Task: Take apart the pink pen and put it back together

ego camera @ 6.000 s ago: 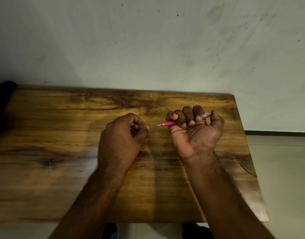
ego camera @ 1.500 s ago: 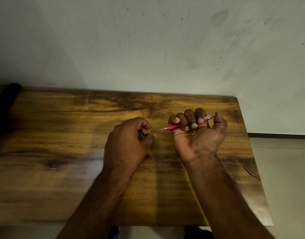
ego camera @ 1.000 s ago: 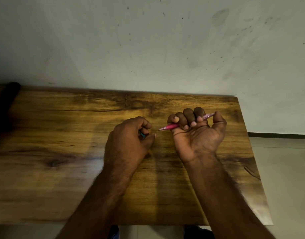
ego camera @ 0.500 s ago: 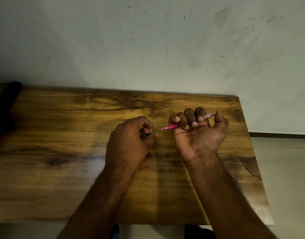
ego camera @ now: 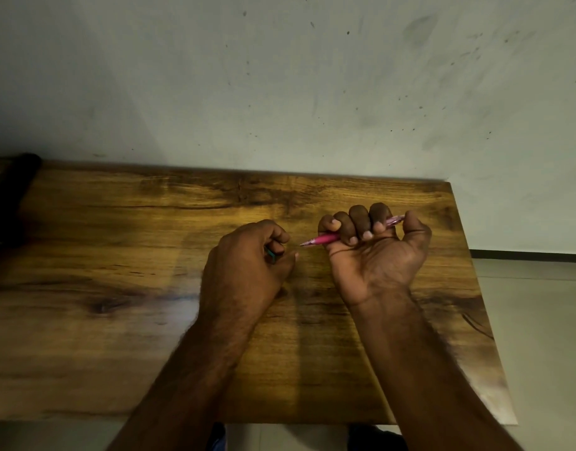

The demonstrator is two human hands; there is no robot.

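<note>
My right hand [ego camera: 374, 252] is a palm-up fist wrapped around the pink pen [ego camera: 322, 239]. The pen's tip points left and its clear pink back end sticks out by the thumb. My left hand [ego camera: 247, 258], knuckles up, is closed on a small teal piece [ego camera: 271, 254] that barely peeks out between finger and thumb. What that piece is stays hidden in the fist. A small gap separates the pen tip from my left thumb. Both hands hover over the wooden table [ego camera: 117, 288].
A dark cylindrical object [ego camera: 10, 190] lies at the table's far left edge. A stained wall rises right behind the table. The table's right edge [ego camera: 475, 288] drops off to a pale tiled floor.
Almost nothing has changed: both fists have kept their grip and place, with only slight shifts of the hands and the view.
</note>
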